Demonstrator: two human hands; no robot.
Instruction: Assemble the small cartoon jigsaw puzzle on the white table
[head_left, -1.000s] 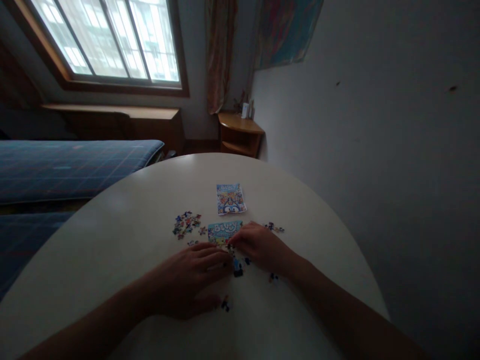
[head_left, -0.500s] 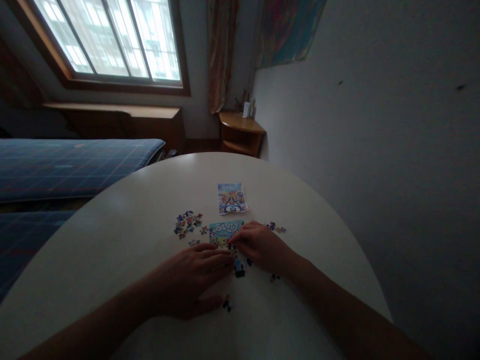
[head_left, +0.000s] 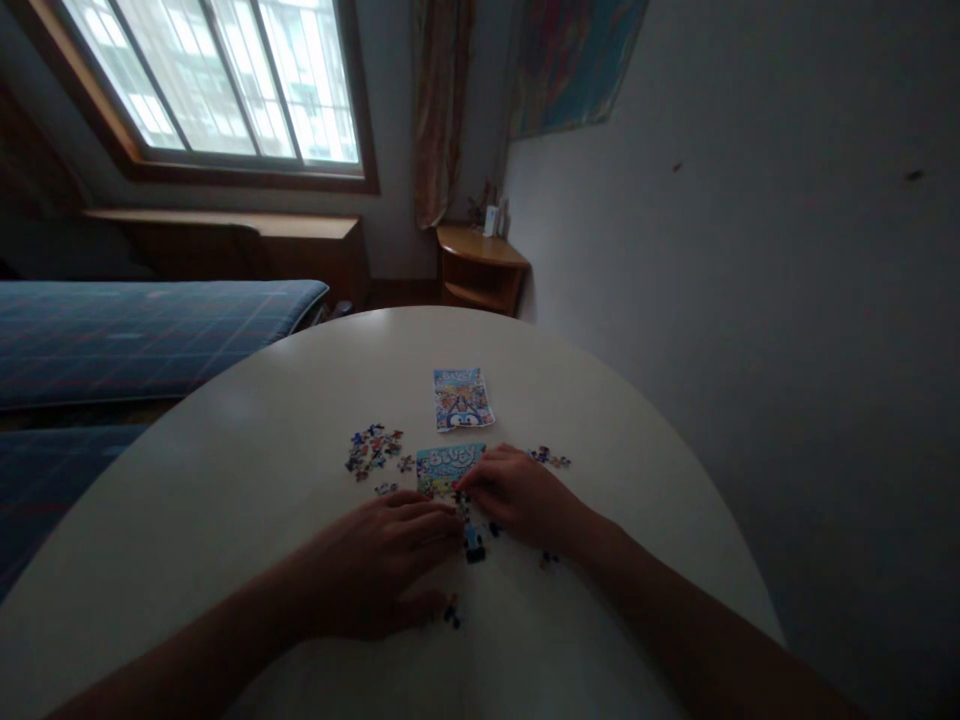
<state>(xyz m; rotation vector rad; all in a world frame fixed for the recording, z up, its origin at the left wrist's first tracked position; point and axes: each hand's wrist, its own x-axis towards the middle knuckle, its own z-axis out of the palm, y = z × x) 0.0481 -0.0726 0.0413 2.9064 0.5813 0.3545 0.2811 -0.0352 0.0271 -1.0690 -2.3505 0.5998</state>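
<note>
A partly joined jigsaw puzzle (head_left: 450, 460), its top strip lettered "Bluey", lies on the white table between my hands. My left hand (head_left: 397, 550) rests flat with fingers stretched out, covering the puzzle's lower left. The fingertips of my right hand (head_left: 517, 490) are pinched at the puzzle's lower right edge, on a jigsaw piece mostly hidden by the fingers. Below them, a blue and dark joined section (head_left: 474, 543) shows between the hands. Near my left thumb lies a loose piece (head_left: 452, 611); another loose piece (head_left: 550, 561) sits under my right wrist.
A heap of loose jigsaw pieces (head_left: 373, 450) lies to the left of the puzzle, and a smaller group (head_left: 550, 457) to the right. Behind it is a printed picture packet (head_left: 462, 400). The round white table (head_left: 600, 420) stands beside a wall and a plaid mattress (head_left: 150, 330).
Both hands keep nearly the same pose at the puzzle. The whole view has shifted very slightly; no piece has plainly changed place.
</note>
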